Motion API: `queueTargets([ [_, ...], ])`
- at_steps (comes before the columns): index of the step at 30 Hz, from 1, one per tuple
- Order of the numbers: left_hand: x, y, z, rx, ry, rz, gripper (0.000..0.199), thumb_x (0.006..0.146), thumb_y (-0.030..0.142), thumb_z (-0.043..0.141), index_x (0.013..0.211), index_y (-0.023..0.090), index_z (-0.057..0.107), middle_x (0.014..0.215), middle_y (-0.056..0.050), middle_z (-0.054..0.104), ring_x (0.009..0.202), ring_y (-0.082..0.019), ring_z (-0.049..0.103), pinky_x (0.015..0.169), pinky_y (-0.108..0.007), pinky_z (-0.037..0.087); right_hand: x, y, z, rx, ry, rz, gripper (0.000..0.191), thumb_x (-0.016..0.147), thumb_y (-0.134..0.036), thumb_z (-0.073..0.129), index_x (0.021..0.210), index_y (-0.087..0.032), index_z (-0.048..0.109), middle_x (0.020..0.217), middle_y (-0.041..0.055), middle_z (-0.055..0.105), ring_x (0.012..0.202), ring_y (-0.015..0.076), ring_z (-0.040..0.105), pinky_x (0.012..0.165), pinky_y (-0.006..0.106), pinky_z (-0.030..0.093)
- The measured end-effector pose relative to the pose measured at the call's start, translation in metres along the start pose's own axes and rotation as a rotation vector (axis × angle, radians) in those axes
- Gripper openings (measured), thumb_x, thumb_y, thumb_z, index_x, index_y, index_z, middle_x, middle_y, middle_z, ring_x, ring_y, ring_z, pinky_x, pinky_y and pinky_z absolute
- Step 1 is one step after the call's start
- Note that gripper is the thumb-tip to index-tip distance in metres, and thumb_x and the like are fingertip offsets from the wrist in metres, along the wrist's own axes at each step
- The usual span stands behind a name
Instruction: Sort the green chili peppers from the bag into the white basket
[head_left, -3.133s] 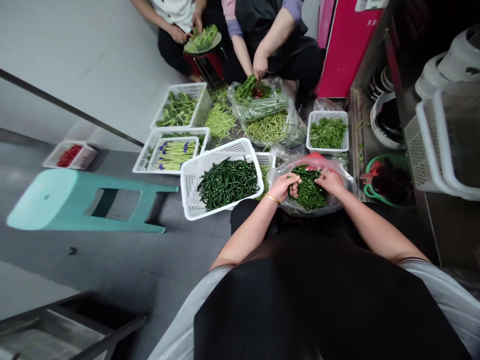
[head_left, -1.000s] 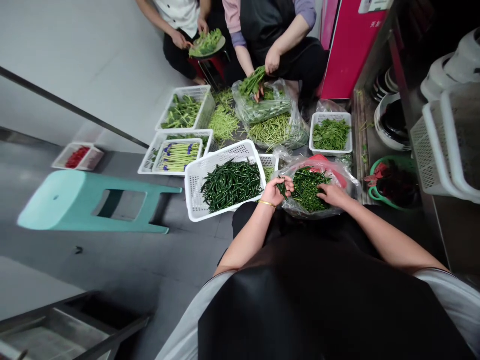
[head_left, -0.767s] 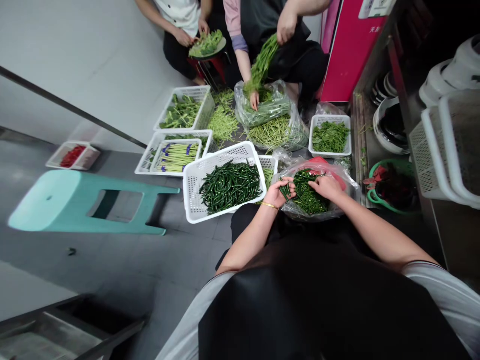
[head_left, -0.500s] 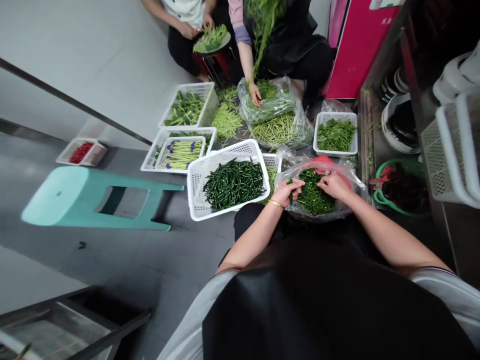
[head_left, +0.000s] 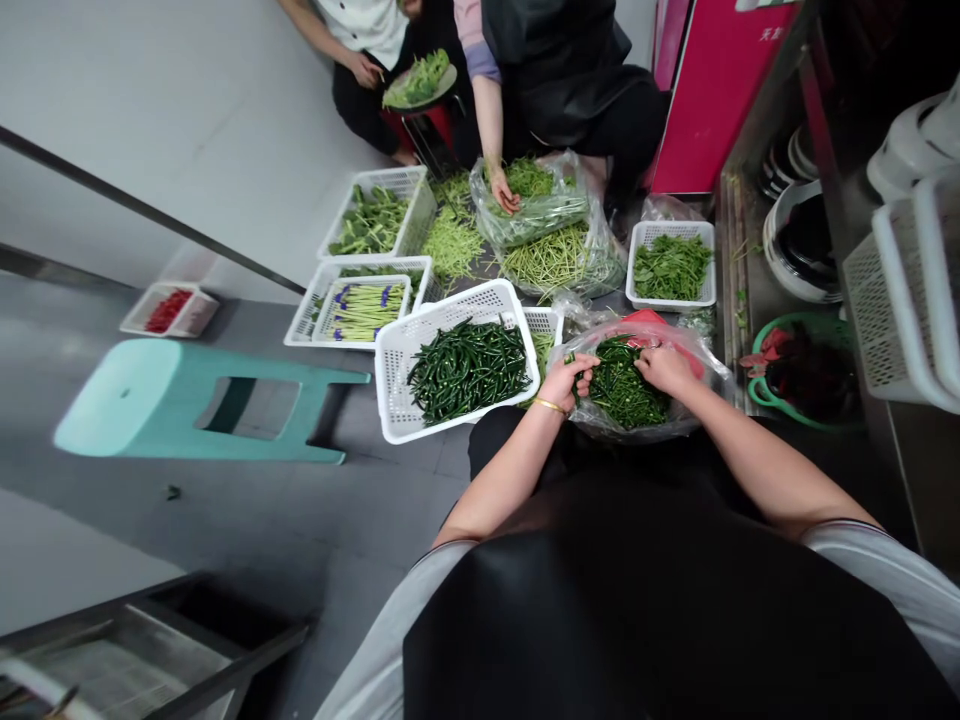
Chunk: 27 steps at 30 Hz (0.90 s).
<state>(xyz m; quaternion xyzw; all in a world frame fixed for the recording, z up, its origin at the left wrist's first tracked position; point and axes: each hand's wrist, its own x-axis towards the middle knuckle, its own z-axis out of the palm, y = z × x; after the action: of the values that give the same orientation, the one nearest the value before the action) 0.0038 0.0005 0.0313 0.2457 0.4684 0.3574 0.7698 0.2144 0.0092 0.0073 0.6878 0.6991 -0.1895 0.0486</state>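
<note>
My left hand (head_left: 568, 380), with a gold bracelet at its wrist, is closed around a few dark green chili peppers at the left edge of a clear plastic bag (head_left: 711, 362). Inside that bag lies a heap of thin green chili peppers (head_left: 630, 400). Over the heap's right side, the fingers of my right hand (head_left: 666, 368) are pinched together; what is between them is too small to make out. To the left of my left hand, a tilted white basket (head_left: 388, 405) holds many dark green chili peppers (head_left: 469, 370).
Beyond the bag are a white basket of leafy greens (head_left: 671, 268) and a large bag of green stems (head_left: 551, 255), with a co-worker's hand (head_left: 502, 190) over it. A turquoise stool (head_left: 187, 400) lies sideways at left. A green basin (head_left: 761, 395) and metal shelving stand at right.
My left hand has shifted slightly left, away from the heap, with peppers in it. My right hand stays over the bag. The co-worker's raised bunch of greens is out of sight.
</note>
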Motion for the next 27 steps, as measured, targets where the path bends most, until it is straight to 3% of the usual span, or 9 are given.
queueTargets([
  [4,0.003,-0.01,0.009,0.03,-0.054,-0.174,0.024,0.073,0.027,0.078,0.079,0.007,0.066,0.051,0.005,0.046,0.037,-0.001,0.031,0.039,-0.016,0.016,-0.044,0.015,-0.008,0.222,0.091,-0.116,0.032,0.095,-0.04,0.05,0.081,-0.019,0.069,0.082,0.0065,0.071,0.078,0.0208,0.065,0.073,0.029,0.045],
  [7,0.002,-0.024,0.019,0.006,-0.141,-0.265,0.033,0.073,0.035,0.081,0.079,0.007,0.066,0.051,0.005,0.046,0.037,0.0,0.03,0.039,-0.015,0.016,-0.078,0.007,-0.005,0.427,0.105,-0.251,0.034,0.095,-0.044,0.047,0.076,-0.021,0.063,0.075,0.0037,0.068,0.072,0.0178,0.062,0.07,0.027,0.045],
  [11,-0.005,-0.037,0.024,0.002,-0.171,-0.104,0.039,0.062,0.037,0.089,0.076,0.01,0.063,0.049,0.007,0.044,0.038,-0.001,0.031,0.039,-0.016,0.019,-0.091,-0.014,0.015,0.63,0.067,-0.326,0.037,0.094,-0.048,0.044,0.072,-0.021,0.055,0.077,0.0052,0.066,0.073,0.0179,0.061,0.074,0.03,0.048],
  [16,-0.019,-0.037,0.022,0.065,-0.185,0.028,0.046,0.057,0.04,0.091,0.079,0.011,0.063,0.05,0.007,0.048,0.039,-0.002,0.035,0.04,-0.017,0.02,-0.091,-0.027,0.028,0.978,-0.216,-0.209,0.046,0.094,-0.063,0.036,0.076,-0.022,0.05,0.051,-0.0038,0.05,0.045,0.0143,0.049,0.05,0.026,0.043],
  [18,-0.02,-0.036,0.022,0.024,-0.203,0.023,0.044,0.061,0.042,0.089,0.079,0.01,0.064,0.049,0.007,0.046,0.039,-0.002,0.033,0.04,-0.017,0.018,-0.097,-0.026,0.02,0.914,-0.152,-0.292,0.048,0.096,-0.062,0.034,0.076,-0.022,0.05,0.052,-0.0028,0.051,0.048,0.0142,0.051,0.053,0.025,0.044],
  [21,-0.016,-0.035,0.021,-0.077,-0.215,-0.092,0.037,0.072,0.042,0.081,0.072,0.01,0.062,0.047,0.007,0.039,0.038,-0.001,0.027,0.039,-0.017,0.014,-0.101,-0.018,0.001,0.582,-0.016,-0.555,0.044,0.099,-0.053,0.036,0.077,-0.021,0.056,0.074,0.0056,0.063,0.072,0.017,0.061,0.071,0.028,0.048],
  [23,-0.012,-0.033,0.018,-0.142,-0.192,-0.15,0.033,0.076,0.037,0.076,0.065,0.012,0.058,0.048,0.006,0.039,0.038,-0.002,0.027,0.039,-0.017,0.014,-0.093,-0.006,-0.01,0.337,-0.066,-0.602,0.041,0.1,-0.048,0.038,0.081,-0.021,0.062,0.087,0.0087,0.067,0.083,0.0193,0.063,0.078,0.029,0.047],
  [25,-0.009,-0.029,0.014,-0.208,-0.179,-0.152,0.026,0.075,0.03,0.072,0.064,0.012,0.057,0.052,0.002,0.047,0.041,-0.005,0.038,0.039,-0.018,0.02,-0.075,0.011,-0.016,0.146,-0.151,-0.412,0.044,0.1,-0.05,0.039,0.084,-0.02,0.066,0.09,0.0113,0.069,0.086,0.0224,0.065,0.079,0.031,0.047],
  [27,-0.01,-0.025,0.009,-0.246,-0.185,-0.135,0.016,0.071,0.025,0.069,0.071,0.012,0.061,0.062,-0.002,0.058,0.052,-0.01,0.055,0.042,-0.019,0.031,-0.051,0.028,-0.017,0.053,-0.134,-0.112,0.054,0.1,-0.057,0.037,0.089,-0.016,0.07,0.094,0.0165,0.071,0.089,0.0268,0.067,0.08,0.033,0.048],
])
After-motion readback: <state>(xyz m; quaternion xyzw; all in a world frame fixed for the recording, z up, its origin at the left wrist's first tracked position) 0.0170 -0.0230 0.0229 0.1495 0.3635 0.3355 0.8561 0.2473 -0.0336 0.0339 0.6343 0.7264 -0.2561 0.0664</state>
